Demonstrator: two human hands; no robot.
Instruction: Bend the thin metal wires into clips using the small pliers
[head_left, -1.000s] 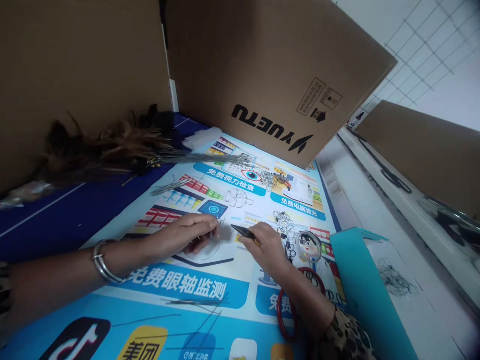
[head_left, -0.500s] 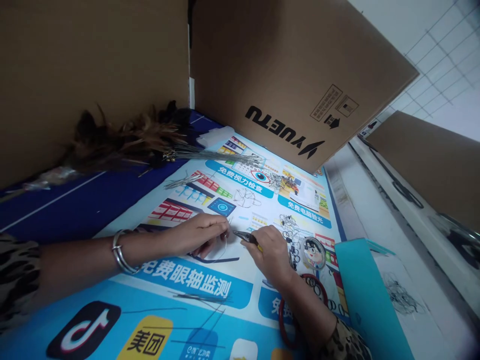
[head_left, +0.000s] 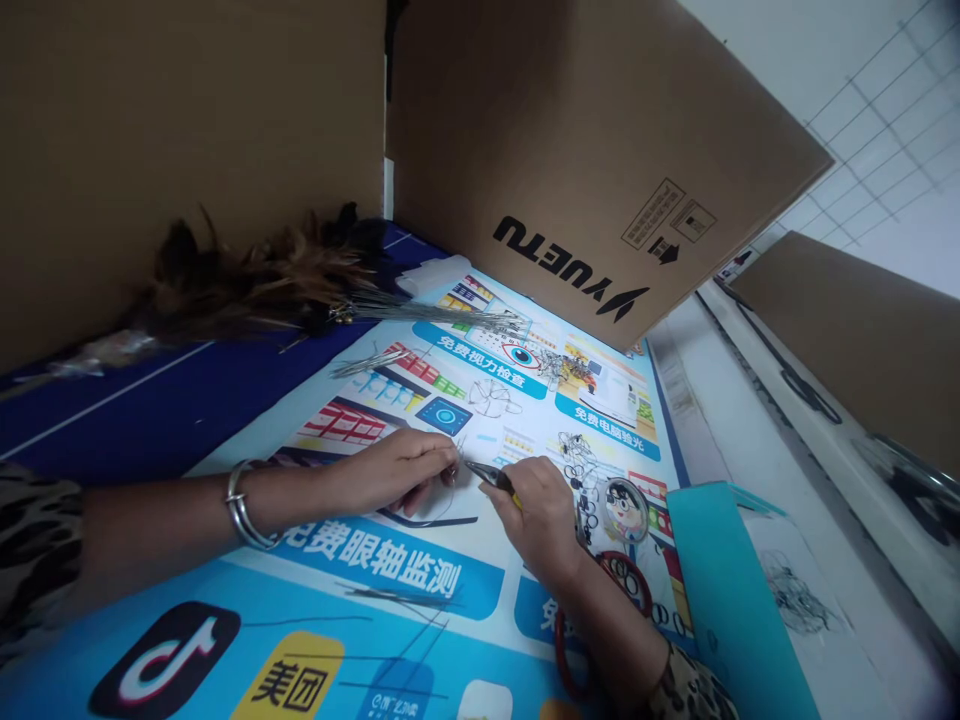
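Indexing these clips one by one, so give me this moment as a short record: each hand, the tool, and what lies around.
Left hand: grip pinched on a thin wire; silver bangles on the wrist
Right hand: grip closed on pliers, tips at the wire by the left fingertips
Surface: printed poster
Near hands: small rings to the right; loose wires nearer the person
Back left: feather bundle
Behind: cardboard box
Right: teal folder
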